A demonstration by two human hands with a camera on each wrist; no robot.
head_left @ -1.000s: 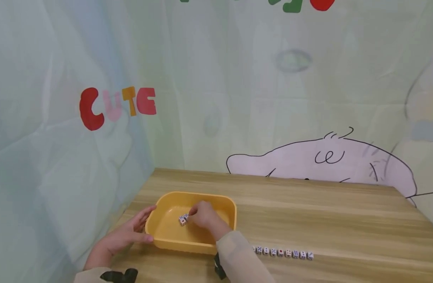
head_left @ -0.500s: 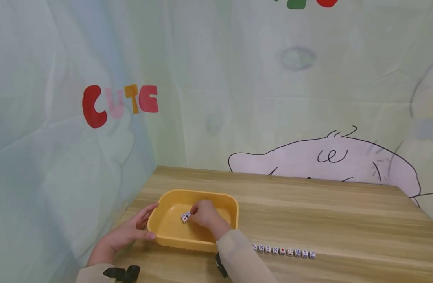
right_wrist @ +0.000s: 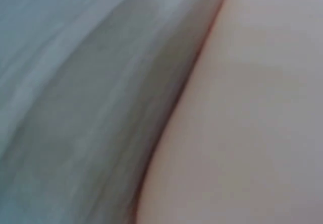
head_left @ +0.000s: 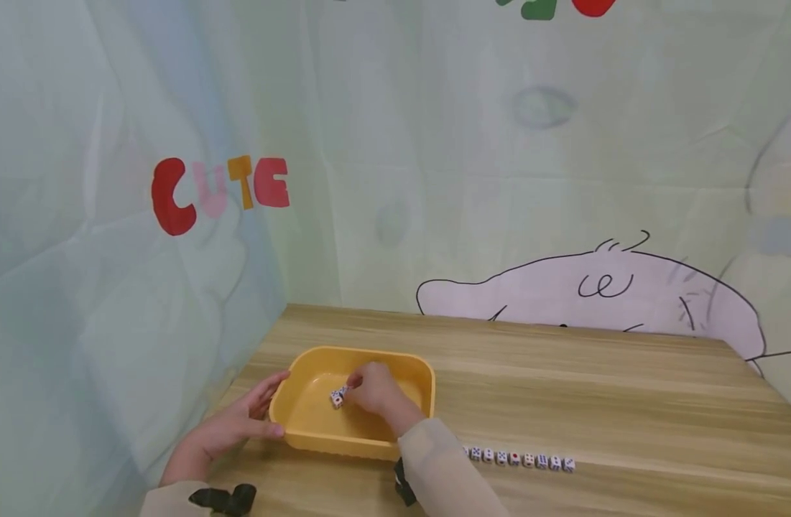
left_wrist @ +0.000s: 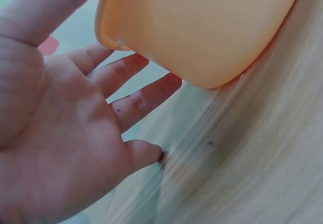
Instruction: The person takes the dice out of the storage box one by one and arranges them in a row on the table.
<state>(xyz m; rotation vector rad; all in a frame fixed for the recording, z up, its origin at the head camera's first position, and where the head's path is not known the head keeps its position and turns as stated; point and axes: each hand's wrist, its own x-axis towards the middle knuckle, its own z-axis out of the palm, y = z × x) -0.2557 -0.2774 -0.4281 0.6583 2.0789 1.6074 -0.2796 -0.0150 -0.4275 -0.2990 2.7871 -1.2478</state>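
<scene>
In the head view a yellow plastic tray (head_left: 340, 444) stands on the wooden table. My left hand (head_left: 233, 425) rests at its left end, thumb on the near corner and fingers along the far side. In the left wrist view those fingers (left_wrist: 146, 102) are spread and nearly straight, tips at the wall of the tray (left_wrist: 202, 27). My right hand (head_left: 373, 391) reaches down inside the tray, thumb and fingertips pinching a small white die, mostly hidden. Just left of these fingertips lie a few white dice (head_left: 336, 398). Only blurred skin and pale fabric fill the right wrist view.
To the right of the tray, a straight row of several white dice (head_left: 514, 458) lies on the wooden table (head_left: 595, 402); my right sleeve (head_left: 443, 463) covers its left end. A printed cloth backdrop (head_left: 395, 165) closes off the back and left sides.
The head view has shifted slightly. Both hands stay in place at the tray, the right fingertips still at the dice.
</scene>
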